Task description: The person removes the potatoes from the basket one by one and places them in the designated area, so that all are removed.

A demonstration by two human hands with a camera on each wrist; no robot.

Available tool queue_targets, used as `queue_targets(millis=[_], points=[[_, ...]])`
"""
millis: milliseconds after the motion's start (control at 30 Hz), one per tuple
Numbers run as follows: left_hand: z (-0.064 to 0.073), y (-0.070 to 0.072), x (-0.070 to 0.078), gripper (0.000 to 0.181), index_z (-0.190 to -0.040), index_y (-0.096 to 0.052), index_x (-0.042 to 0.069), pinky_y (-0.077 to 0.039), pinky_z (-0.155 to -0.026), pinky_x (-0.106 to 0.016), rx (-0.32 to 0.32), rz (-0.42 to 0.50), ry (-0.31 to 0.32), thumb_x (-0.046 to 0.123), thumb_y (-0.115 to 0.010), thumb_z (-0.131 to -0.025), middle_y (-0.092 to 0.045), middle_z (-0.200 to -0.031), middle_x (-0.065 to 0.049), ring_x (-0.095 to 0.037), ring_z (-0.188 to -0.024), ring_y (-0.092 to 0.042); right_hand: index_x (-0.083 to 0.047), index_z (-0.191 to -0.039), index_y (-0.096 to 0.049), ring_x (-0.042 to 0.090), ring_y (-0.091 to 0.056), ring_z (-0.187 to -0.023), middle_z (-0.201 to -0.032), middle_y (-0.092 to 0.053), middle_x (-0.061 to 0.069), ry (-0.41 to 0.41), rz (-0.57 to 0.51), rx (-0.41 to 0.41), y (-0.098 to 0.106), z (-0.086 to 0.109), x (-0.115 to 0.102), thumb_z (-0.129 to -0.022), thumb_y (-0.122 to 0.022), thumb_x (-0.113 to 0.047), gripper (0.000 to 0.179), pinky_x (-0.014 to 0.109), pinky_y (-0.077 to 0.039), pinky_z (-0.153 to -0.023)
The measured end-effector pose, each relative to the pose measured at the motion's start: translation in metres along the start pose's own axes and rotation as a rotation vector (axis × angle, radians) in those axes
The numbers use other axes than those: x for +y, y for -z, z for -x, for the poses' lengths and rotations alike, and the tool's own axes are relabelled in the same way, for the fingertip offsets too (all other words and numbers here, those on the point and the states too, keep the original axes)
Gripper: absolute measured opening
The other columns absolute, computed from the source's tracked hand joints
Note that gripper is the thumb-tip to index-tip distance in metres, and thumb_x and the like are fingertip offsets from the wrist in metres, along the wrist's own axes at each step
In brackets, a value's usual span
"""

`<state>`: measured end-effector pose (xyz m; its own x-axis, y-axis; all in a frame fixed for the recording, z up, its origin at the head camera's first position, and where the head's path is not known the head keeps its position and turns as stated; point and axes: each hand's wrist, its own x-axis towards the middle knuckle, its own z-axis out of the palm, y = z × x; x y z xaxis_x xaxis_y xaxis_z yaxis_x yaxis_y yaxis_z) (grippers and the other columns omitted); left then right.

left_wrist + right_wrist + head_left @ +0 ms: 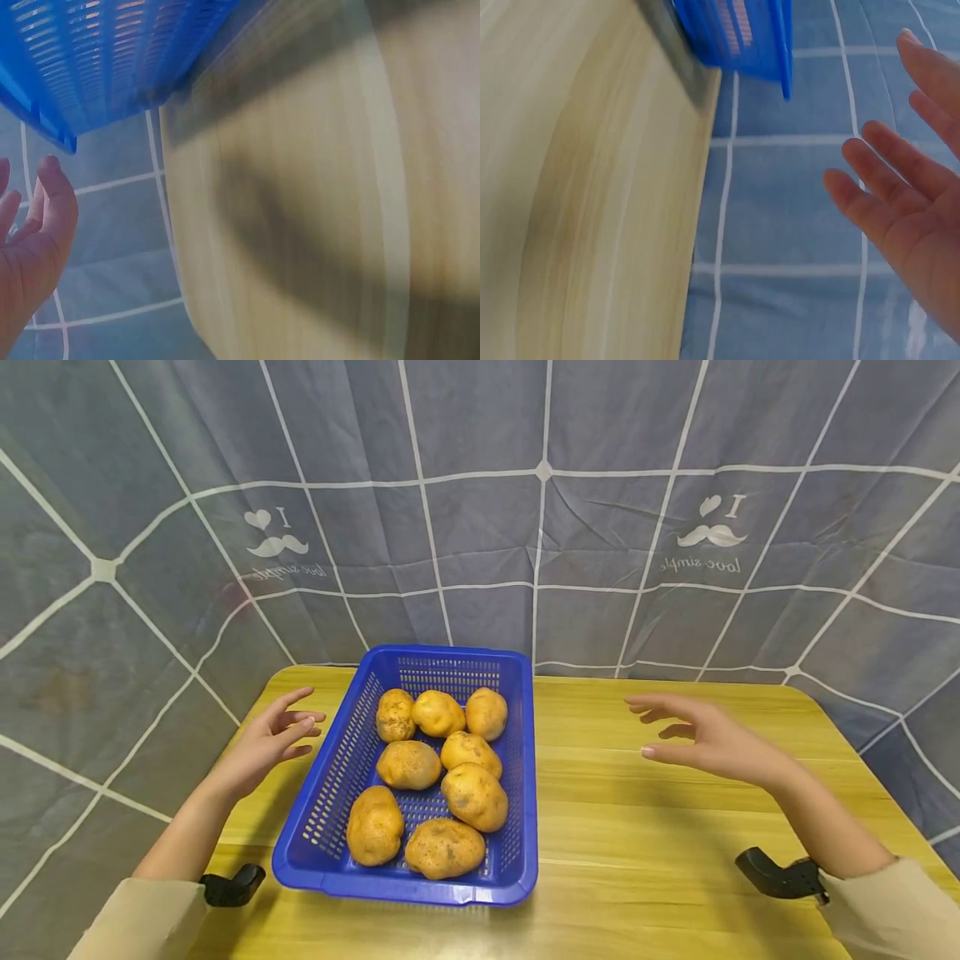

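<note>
eight potatoes point(408, 765) lie inside the blue basket point(405, 888) on the table point(637, 868). the left hand point(272, 733) hangs just left of the basket, its fingers loosely bent and parted; the right hand point(708, 742) hangs well right of the basket, fingers relaxed, thumb apart.

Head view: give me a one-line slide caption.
Left hand and right hand, both empty, flank a blue basket of eight potatoes on a wood-grain table.
</note>
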<state>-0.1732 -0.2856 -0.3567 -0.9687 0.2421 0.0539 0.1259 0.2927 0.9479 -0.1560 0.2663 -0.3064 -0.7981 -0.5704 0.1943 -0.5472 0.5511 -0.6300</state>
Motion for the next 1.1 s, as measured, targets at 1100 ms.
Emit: queue_targets(millis=[1100], points=[[-0.038, -0.017, -0.009, 0.060, -0.145, -0.018, -0.002, -0.051, -0.079, -0.024, -0.031, 0.123, 0.116, 0.020, -0.048, -0.098, -0.057, -0.102, 0.006, -0.006, -0.090, -0.060, -0.001, -0.131, -0.050, 0.031, -0.052, -0.112, -0.127, -0.052, 0.017, 0.067, -0.370, -0.416, -0.089, -0.112, -0.054, -0.081, -0.072, -0.010, 0.056, 0.034, -0.052, -0.084]])
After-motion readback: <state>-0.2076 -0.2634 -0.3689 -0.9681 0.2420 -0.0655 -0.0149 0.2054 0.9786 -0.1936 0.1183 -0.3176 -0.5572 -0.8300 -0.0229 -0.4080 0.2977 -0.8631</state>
